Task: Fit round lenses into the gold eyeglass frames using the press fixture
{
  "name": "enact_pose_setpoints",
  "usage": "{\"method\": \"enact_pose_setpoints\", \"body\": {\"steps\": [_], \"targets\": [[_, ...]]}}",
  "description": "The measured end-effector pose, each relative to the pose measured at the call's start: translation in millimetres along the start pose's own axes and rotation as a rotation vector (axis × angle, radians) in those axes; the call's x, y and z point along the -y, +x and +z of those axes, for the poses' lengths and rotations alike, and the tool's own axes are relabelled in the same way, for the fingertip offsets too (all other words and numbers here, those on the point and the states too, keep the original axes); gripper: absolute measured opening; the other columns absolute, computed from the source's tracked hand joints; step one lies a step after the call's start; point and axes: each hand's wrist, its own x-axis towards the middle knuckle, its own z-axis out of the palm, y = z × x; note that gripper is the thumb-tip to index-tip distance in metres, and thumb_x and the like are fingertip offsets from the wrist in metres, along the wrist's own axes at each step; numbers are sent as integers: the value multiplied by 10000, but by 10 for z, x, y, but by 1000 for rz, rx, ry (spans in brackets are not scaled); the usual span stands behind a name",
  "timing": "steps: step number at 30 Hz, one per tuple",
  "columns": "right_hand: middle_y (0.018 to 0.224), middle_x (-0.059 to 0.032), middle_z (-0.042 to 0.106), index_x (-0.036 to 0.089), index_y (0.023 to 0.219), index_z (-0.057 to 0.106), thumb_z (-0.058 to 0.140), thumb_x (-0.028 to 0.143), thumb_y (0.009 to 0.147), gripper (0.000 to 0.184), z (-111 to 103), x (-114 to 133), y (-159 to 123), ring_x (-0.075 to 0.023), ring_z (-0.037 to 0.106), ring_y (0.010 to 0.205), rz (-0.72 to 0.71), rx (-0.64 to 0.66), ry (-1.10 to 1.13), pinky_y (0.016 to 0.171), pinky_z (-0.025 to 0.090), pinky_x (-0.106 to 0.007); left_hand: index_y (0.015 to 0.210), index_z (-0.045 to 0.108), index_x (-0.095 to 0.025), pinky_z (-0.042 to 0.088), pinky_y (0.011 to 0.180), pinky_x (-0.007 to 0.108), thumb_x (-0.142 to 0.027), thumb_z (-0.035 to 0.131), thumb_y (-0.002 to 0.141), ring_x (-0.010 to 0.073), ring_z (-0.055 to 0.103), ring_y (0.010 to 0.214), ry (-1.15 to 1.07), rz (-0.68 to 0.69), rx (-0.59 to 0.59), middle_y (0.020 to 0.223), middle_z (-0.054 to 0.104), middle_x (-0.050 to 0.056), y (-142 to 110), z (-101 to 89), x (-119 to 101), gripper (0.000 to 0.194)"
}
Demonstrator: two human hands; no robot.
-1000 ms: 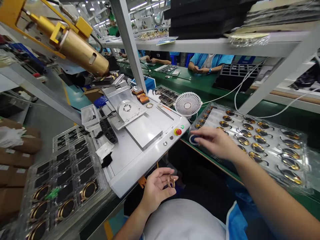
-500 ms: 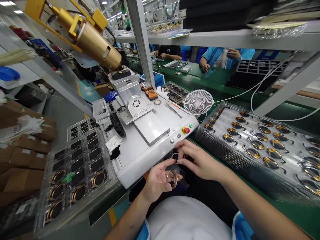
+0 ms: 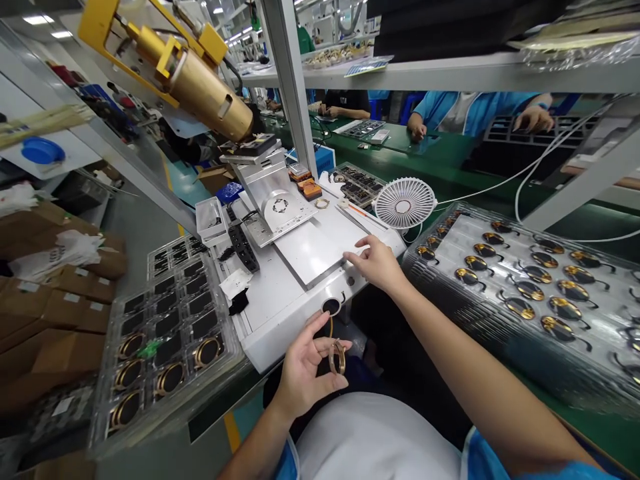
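- Head view: your left hand (image 3: 309, 375), at 6 o'clock, holds a thin gold metal ring (image 3: 339, 358) upright in half-closed fingers (image 3: 330, 382).
- The ring looks light and stiff; take it by its rim.
- Your right hand (image 3: 379, 263), at 3 o'clock, holds nothing, its open fingers (image 3: 357, 257) just beside a flat silver aluminium plate (image 3: 310, 253).

head-worn camera, forward and down

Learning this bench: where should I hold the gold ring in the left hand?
Best pinch the gold ring by its outer rim from the side, as the left hand does: it stands on edge, and its open centre offers nothing else to grip.
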Motion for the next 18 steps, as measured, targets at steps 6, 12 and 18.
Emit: {"method": "enact_pose_setpoints", "body": {"steps": [6, 12, 18], "targets": [[982, -101, 768, 178, 1080, 712, 704, 487, 898, 359, 27, -223, -917, -248, 725, 856, -89, 235, 388, 659, 568, -322, 1619, 274, -349, 618, 1003, 471, -182, 872, 759, 302, 754, 1114, 522, 244, 60, 1700, 265, 206, 53, 171, 144, 1061], [959, -98, 787, 181, 1099, 776, 808, 515, 815, 439, -23, -302, -1070, -216, 717, 779, 84, 213, 664, 729, 606, -354, 1647, 208, -306, 588, 1055, 520, -223, 847, 788, 388, 684, 1245, 730, 234, 258, 1715, 233, 214, 156, 337, 169, 1074], [638, -31, 709, 157, 889, 771, 866, 542, 758, 417, -186, -257, -1035, -164, 663, 552, 161, 280, 724, 593, 604, -311, 1437, 526, -299, 641, 948, 468, -172, 938, 672, 315, 782, 1040, 318, 150, 160, 1738, 117, 225, 231, 257, 83, 878]]}}
